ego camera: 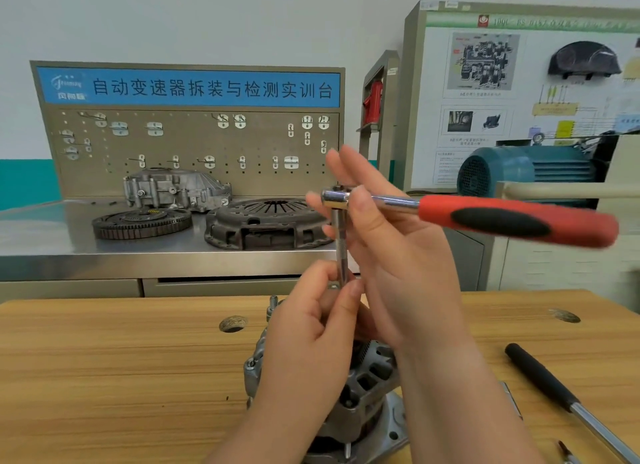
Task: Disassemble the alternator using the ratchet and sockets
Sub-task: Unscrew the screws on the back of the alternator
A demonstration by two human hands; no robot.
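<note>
Two hands meet above the wooden bench [104, 359], whose near edge carries the alternator [367, 387] on a metal base plate [394, 425], directly beneath them. Higher up is the ratchet [502, 221], its red handle jutting right with nothing holding it. The right hand [398, 255] pinches the ratchet's head between thumb and straightened fingers. Down from the head runs the extension bar [341, 245], its lower end pinched by the left hand [311, 339] (a small silver piece shows there, socket or nut I cannot tell). This looks like fitting the drive end. Press it on squarely until seated, keep the bar plumb, then take the handle before lowering.
</note>
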